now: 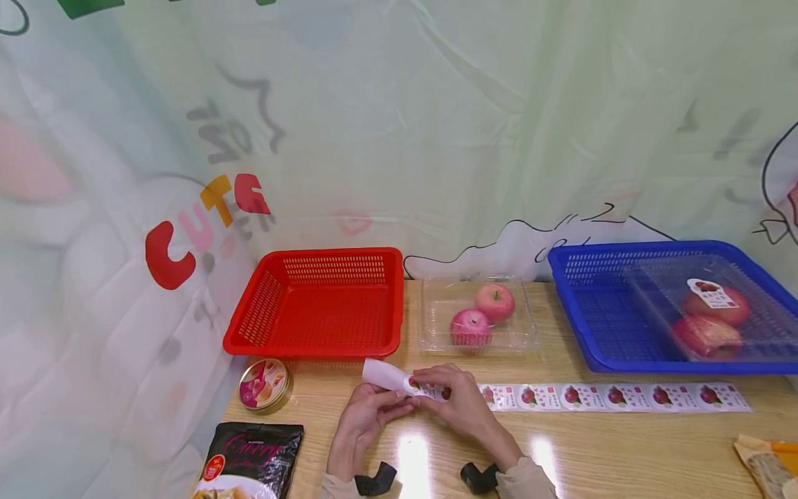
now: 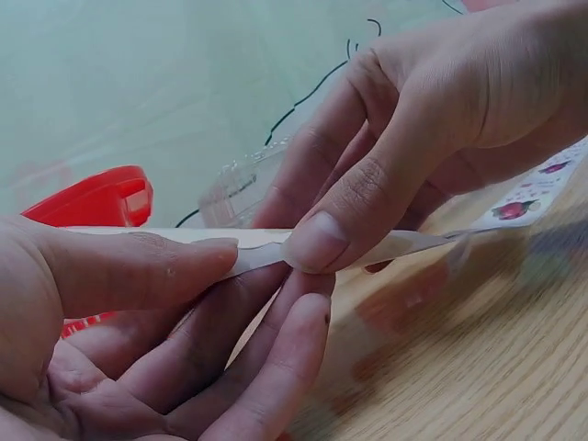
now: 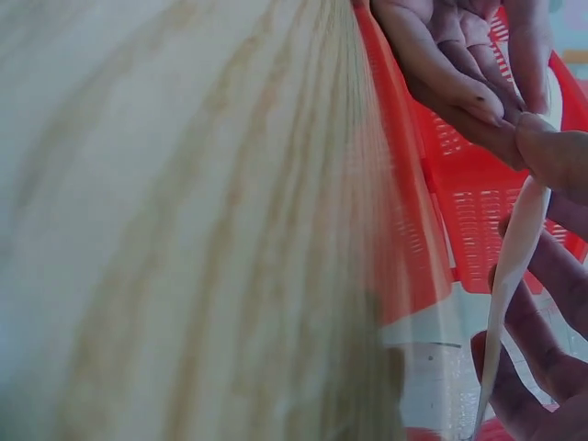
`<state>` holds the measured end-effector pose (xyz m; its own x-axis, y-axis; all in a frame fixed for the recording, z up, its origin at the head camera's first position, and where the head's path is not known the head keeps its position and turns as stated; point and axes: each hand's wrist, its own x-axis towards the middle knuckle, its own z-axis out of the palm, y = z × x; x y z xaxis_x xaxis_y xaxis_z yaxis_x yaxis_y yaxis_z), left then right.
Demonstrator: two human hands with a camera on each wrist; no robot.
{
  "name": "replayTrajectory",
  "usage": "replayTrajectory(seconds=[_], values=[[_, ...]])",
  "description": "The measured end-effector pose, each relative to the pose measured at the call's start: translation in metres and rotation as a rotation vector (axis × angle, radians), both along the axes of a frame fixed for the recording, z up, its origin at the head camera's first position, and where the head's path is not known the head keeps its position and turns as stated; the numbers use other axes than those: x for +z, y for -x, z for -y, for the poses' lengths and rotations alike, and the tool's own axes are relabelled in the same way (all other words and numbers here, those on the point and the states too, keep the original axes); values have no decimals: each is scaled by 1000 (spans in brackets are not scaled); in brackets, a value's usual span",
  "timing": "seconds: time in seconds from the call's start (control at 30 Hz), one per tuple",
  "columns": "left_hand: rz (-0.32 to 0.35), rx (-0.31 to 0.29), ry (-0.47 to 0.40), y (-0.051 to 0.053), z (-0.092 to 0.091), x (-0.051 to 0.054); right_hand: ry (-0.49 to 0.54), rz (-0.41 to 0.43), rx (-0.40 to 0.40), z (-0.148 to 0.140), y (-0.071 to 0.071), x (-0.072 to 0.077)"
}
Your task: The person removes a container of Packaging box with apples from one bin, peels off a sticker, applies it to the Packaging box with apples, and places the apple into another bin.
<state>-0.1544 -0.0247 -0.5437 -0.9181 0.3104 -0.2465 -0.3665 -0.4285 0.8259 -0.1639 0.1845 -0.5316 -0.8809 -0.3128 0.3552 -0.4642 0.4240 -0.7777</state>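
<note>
Currently, left hand (image 1: 369, 414) pinching label strip (image 1: 614, 397) between thumb and fingers, right hand (image 1: 460, 400) pinching it just beside, strip's free length toward three o'clock on table (image 1: 598, 450).

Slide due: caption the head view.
Left hand and right hand pinch a fruit-sticker strip near a clear box of two apples.

On the surface (image 1: 623, 443) we have an apple container (image 1: 439, 315) between a left basket (image 1: 337, 315) and a right basket (image 1: 598, 305), which holds a second apple container (image 1: 670, 283). Before these, our sticker strip (image 1: 616, 398) runs sideways; before the left basket, a tin (image 1: 264, 384) sits behind a curry packet (image 1: 258, 450).
</note>
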Motion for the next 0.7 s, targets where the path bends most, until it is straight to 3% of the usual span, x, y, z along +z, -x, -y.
replayTrajectory(seconds=[0.37, 0.7], values=[[9, 15, 8, 2, -1, -3, -45, -35, 28, 0, 1, 4], [16, 39, 22, 3, -3, -6, -57, -4, 7, -2, 1, 4]])
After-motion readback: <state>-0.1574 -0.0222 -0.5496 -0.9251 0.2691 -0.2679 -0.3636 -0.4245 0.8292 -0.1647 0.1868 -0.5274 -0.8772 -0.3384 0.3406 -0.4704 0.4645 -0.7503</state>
